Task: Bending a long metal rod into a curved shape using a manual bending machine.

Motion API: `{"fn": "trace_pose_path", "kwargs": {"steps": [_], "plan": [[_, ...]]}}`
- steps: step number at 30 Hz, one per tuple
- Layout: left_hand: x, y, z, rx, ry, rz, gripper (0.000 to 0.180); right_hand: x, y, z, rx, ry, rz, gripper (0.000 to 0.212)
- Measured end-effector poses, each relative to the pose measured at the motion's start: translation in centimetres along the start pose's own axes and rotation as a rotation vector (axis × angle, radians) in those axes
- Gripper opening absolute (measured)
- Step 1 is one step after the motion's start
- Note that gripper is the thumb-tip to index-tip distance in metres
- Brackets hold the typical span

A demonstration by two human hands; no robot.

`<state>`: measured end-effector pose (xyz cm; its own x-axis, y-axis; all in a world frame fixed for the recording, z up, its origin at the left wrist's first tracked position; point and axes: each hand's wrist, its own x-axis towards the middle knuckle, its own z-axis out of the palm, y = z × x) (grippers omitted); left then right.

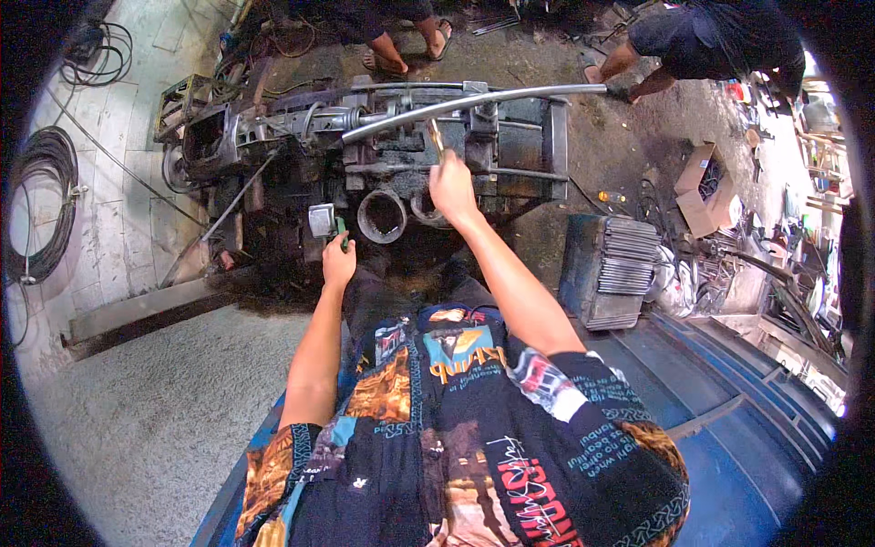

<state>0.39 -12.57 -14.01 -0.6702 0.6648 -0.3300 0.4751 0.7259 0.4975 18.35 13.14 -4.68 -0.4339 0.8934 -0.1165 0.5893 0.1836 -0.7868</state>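
Observation:
My right hand (452, 190) is closed round a slim, brownish, shiny-ended tool (436, 139); its exact kind is unclear. It points up toward a long silver metal pipe (474, 102) that lies slanting across a dark, greasy lathe-like machine (410, 157). My left hand (338, 261) is closed on a small green handle (342, 225), lower down at the machine's near side. Beside that handle is a silver box-shaped piece (322, 220). Between my hands, a round metal ring or cup (382, 217) opens upward.
At the top right a co-worker's hand (620, 92) is at the pipe's far end. Another person's feet (410, 56) stand behind the machine. A finned motor (612, 272) sits right of me, near an open cardboard box (707, 193). Coiled black cable (44, 205) hangs at left.

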Motion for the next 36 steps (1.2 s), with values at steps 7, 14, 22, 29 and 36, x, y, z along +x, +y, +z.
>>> {"fn": "trace_pose_path", "kwargs": {"steps": [7,14,22,29,36], "plan": [[0.1,1.2,-0.1,-0.006,-0.024,-0.008,0.039,2.8,-0.9,4.0,-0.035,-0.008,0.156,0.033],[0.0,-0.3,0.4,-0.022,-0.008,-0.027,0.039,0.0,-2.7,2.1,-0.065,-0.003,0.111,0.035],[0.0,1.0,-0.2,0.016,-0.016,-0.082,0.036,1.4,-3.7,0.5,-0.16,-0.573,0.148,0.046],[0.1,2.0,-0.4,0.078,0.006,-0.078,0.036,2.3,-4.7,0.7,-0.07,-0.13,0.174,0.05],[0.1,3.3,-0.9,0.121,-0.001,-0.124,0.036,-0.1,-1.7,2.4,-0.136,-0.437,0.154,0.045]]}}
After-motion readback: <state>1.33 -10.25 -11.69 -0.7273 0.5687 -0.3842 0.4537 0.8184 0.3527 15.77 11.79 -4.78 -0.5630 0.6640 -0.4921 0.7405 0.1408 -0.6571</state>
